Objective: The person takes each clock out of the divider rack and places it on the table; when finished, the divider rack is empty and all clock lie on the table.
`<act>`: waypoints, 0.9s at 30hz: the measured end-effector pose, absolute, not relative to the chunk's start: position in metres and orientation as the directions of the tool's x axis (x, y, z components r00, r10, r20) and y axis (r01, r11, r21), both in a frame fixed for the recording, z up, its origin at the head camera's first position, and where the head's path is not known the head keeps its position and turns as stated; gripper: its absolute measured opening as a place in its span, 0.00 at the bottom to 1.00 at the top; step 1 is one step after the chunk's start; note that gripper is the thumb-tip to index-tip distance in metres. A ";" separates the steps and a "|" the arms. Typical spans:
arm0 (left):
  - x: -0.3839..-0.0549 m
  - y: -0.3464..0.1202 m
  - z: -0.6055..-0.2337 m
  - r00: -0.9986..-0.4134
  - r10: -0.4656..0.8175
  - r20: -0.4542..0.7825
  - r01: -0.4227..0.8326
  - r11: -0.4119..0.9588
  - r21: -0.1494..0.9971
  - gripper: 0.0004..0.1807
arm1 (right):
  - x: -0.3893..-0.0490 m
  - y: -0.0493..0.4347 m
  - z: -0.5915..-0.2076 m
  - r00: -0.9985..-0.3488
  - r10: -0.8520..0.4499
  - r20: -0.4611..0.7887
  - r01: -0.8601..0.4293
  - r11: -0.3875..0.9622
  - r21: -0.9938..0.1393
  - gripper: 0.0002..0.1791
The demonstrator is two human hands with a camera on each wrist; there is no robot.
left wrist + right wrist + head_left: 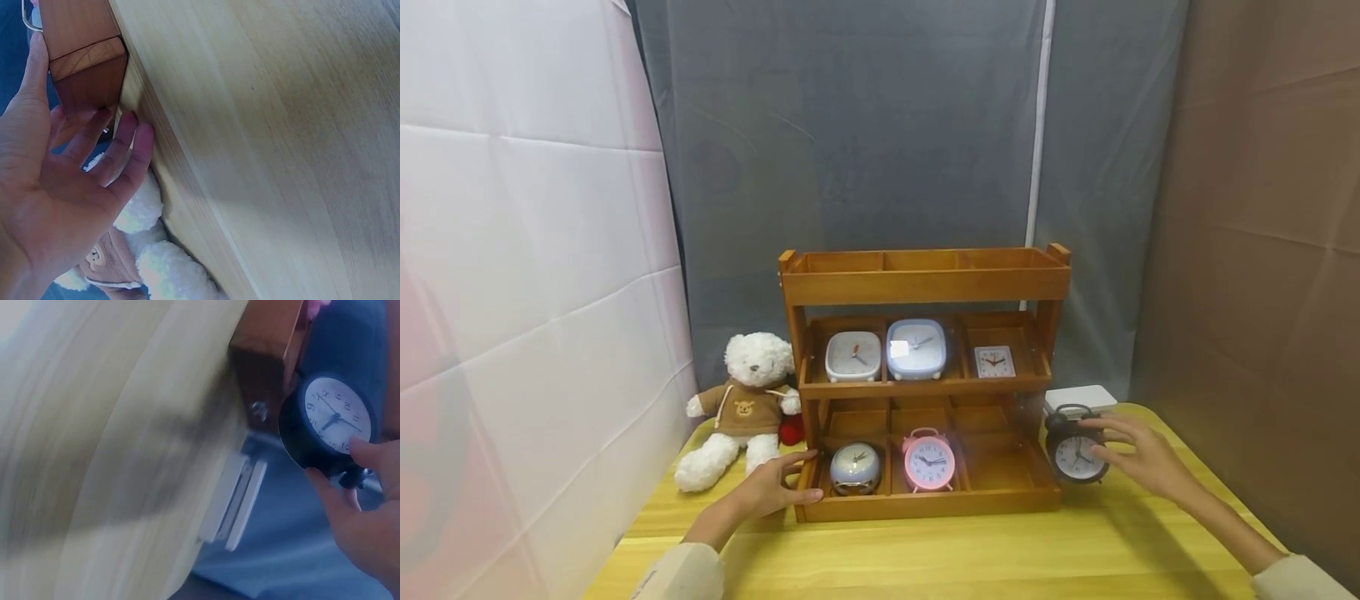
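Observation:
My right hand [1138,454] pinches a black twin-bell alarm clock [1077,460], thumb at the front of its white dial and fingers behind. That clock [334,415] is beside the right end of the brown wooden shelf [925,287]. At the shelf's lower left corner rests my left hand [767,487], thumb at the front rim and index finger at the side panel. In the left wrist view its other fingers [115,156] are spread loosely. Closest to it on the bottom tier is a round blue-grey clock [855,468]. A pink twin-bell alarm clock [928,461] occupies the middle compartment.
On the middle tier stand a white clock [853,357], a light-blue clock [916,350] and a small square clock [995,362]. A white teddy bear [748,408] in a brown hoodie sits left of the shelf. Behind the black clock lies a white box [1081,398].

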State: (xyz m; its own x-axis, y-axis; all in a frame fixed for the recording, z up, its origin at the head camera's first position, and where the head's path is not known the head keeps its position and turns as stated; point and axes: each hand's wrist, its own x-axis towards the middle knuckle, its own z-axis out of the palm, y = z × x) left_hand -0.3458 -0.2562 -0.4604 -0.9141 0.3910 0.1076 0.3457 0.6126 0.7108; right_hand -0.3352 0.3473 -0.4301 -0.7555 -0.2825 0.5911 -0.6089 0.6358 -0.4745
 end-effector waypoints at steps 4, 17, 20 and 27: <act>-0.346 -0.257 -0.460 -0.920 0.381 0.095 0.332 0.626 0.706 0.45 | -0.345 0.359 -0.434 -0.744 -0.249 0.620 -0.605 0.644 -0.468 0.24; -0.344 -0.255 -0.458 -0.919 0.380 0.108 0.342 0.628 0.699 0.44 | -0.396 0.350 -0.468 -0.733 -0.184 0.654 -0.590 0.650 -0.478 0.22; -0.344 -0.255 -0.458 -0.917 0.382 0.117 0.348 0.622 0.701 0.43 | -0.401 0.348 -0.472 -0.756 -0.164 0.634 -0.562 0.659 -0.500 0.22; -0.344 -0.256 -0.461 -0.917 0.379 0.124 0.350 0.618 0.703 0.43 | -0.411 0.347 -0.483 -0.754 -0.139 0.642 -0.551 0.665 -0.504 0.20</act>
State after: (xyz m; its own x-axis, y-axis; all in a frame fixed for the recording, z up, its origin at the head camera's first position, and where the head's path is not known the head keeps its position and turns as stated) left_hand -0.3440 -0.2562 -0.4606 -0.9172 0.3788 0.1236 0.3502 0.6184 0.7035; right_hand -0.4111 0.3469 -0.4833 -0.7540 -0.1388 0.6421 -0.5514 0.6650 -0.5037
